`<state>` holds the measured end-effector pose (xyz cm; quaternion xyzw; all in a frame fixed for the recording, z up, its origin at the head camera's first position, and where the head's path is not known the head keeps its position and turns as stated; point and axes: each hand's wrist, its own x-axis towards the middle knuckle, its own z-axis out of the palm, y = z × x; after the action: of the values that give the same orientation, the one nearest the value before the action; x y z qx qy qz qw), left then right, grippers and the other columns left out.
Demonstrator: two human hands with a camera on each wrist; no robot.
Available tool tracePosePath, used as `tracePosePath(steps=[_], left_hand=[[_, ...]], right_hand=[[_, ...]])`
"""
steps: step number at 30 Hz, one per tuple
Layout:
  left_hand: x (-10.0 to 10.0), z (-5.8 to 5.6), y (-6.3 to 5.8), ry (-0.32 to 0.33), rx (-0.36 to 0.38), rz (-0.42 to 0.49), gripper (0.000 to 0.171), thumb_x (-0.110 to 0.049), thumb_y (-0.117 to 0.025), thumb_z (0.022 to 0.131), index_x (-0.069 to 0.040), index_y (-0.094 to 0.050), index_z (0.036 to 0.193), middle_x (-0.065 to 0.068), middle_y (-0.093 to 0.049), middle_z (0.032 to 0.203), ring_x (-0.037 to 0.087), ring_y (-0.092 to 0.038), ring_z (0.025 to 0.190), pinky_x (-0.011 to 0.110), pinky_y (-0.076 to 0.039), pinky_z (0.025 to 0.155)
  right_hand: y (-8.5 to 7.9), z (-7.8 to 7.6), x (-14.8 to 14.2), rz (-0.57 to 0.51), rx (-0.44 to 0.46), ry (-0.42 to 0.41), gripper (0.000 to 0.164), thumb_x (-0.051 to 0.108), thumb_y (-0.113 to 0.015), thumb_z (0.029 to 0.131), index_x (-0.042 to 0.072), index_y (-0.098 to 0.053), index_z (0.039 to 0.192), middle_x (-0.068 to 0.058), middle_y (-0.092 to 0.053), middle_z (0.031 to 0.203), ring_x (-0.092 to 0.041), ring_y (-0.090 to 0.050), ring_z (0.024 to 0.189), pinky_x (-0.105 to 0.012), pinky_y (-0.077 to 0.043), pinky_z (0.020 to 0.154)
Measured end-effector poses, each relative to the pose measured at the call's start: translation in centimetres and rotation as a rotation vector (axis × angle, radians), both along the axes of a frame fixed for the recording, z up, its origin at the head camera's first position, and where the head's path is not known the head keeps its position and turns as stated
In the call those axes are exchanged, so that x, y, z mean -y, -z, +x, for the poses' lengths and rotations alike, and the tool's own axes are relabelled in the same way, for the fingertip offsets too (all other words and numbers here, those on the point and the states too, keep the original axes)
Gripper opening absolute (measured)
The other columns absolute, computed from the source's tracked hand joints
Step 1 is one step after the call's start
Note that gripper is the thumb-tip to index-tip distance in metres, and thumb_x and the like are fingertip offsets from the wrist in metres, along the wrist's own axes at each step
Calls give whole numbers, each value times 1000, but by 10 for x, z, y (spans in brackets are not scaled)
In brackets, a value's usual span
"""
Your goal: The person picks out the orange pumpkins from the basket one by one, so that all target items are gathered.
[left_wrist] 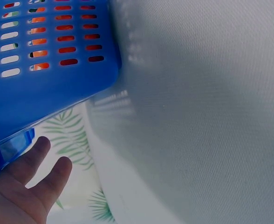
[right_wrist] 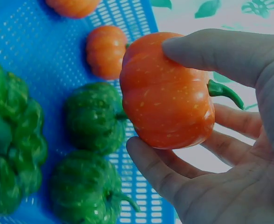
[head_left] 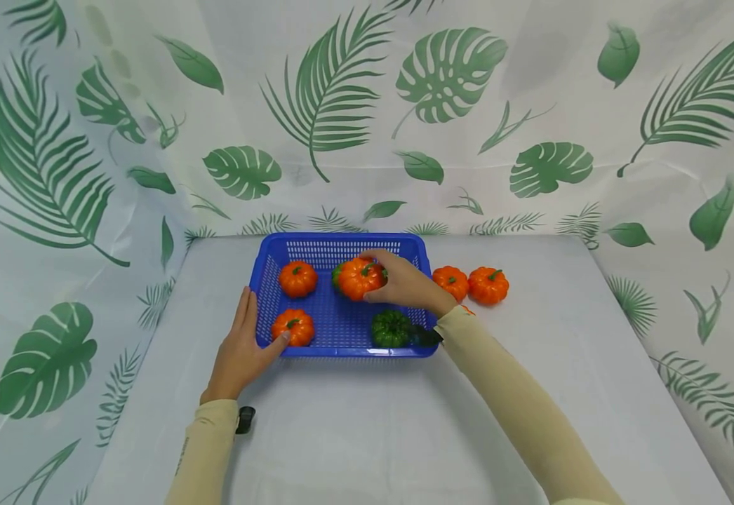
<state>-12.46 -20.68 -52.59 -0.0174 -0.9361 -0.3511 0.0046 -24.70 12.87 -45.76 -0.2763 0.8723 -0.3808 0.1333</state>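
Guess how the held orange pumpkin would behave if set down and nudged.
The orange pumpkin might rock or roll, given its rounded sides. Its glossy skin may be slightly slippery. It looks stiff, undented where the right hand grips it.

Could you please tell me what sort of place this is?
Probably a small staged work booth, judging by the leaf-printed sheeting on three sides, the pale table, and the blue basket holding orange pumpkins.

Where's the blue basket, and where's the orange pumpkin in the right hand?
Blue basket [head_left: 348,352]: head view, on its near rim.
Held orange pumpkin [right_wrist: 166,95]: right wrist view, on the middle of its side.
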Motion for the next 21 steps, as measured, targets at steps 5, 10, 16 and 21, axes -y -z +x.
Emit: tracePosePath(steps=[5, 10, 16, 21], left_hand=[[0, 0, -1, 0, 0, -1, 110, -60, -66, 99, -7, -3, 172, 5, 7, 180, 47, -23, 158, 66, -31, 120], [0, 0, -1, 3, -1, 5, 109, -58, -65, 100, -6, -3, 172, 6, 6, 180, 47, -22, 158, 65, -30, 120], [1, 0, 0, 13, -11, 5, 109, -58, -66, 99, -6, -3, 172, 6, 6, 180, 47, -23, 158, 65, -31, 120], [1, 1, 1, 17, -14, 11, 110, -60, -66, 99, -5, -4, 172, 6, 6, 180, 47, -24, 158, 66, -32, 120]], right_hand=[[-3, 5, -14, -20, 24, 58, 75, 22, -84, 91, 9, -48, 155, -14, -52, 153, -33, -55, 131, -54, -49, 111], [-2, 10, -28, -68, 31, 95, 76, 21, -82, 91, 9, -46, 156, -16, -49, 153, -35, -55, 129, -56, -51, 109], [0, 17, -46, -89, 46, 158, 76, 22, -78, 93, 10, -42, 158, -18, -47, 154, -37, -54, 129, -58, -48, 111], [-1, 22, -60, -132, 90, 192, 76, 22, -78, 95, 11, -40, 160, -17, -45, 156, -37, -52, 131, -59, -46, 113]])
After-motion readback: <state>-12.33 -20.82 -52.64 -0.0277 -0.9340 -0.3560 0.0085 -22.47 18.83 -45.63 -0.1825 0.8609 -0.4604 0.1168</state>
